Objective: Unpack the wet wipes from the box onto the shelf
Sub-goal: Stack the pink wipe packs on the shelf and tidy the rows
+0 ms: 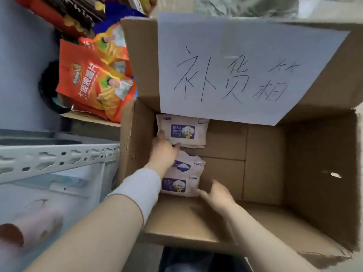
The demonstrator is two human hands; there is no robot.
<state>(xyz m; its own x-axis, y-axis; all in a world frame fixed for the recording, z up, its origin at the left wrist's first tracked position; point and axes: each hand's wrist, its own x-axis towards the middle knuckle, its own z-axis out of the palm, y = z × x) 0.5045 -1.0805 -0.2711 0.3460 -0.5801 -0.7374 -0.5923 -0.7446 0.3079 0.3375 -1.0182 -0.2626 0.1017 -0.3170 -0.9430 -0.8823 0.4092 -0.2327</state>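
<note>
Far left there's a white slotted shelf [59, 160] rail, with a blurry pink roll [29, 228] lower left. Above it, upper left, at least three orange chip bags [92, 85] are jammed right against the box [314, 163]. One open cardboard box fills the middle and right, and its far flap carries a paper sign [245, 65] that overhangs the far pack.

All the wipes [182, 130] sit along the box's left wall. I count three labels, one far and two overlapping nearer; whether more lie underneath, can't tell. The left hand [163, 152], white sleeve [141, 191] on the forearm, has its fingers spread on the far pack's near-left corner. The right hand [218, 195] has straight fingers, close together, tips touching the nearest pack's right corner.
</note>
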